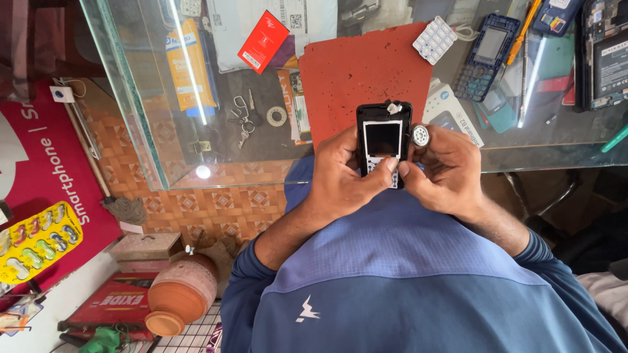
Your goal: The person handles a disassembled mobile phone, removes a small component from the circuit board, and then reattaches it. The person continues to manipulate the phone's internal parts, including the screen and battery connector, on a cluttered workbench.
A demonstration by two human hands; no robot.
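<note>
Nearest, the left hand [340, 173] and right hand [441, 170] close together around a small black phone [383, 140] with its front cover off, thumbs meeting at its lower edge, while the right fingers also pinch a small round silver part [420, 135]. Beyond them a red mat [353, 72] lies on a glass counter [157, 117], with a white keypad [434, 39], a blue phone [485, 55] and keys [241, 121] nearby. Further left, on the floor, stands a clay pot [180, 294] beside a red poster [46, 170].
</note>
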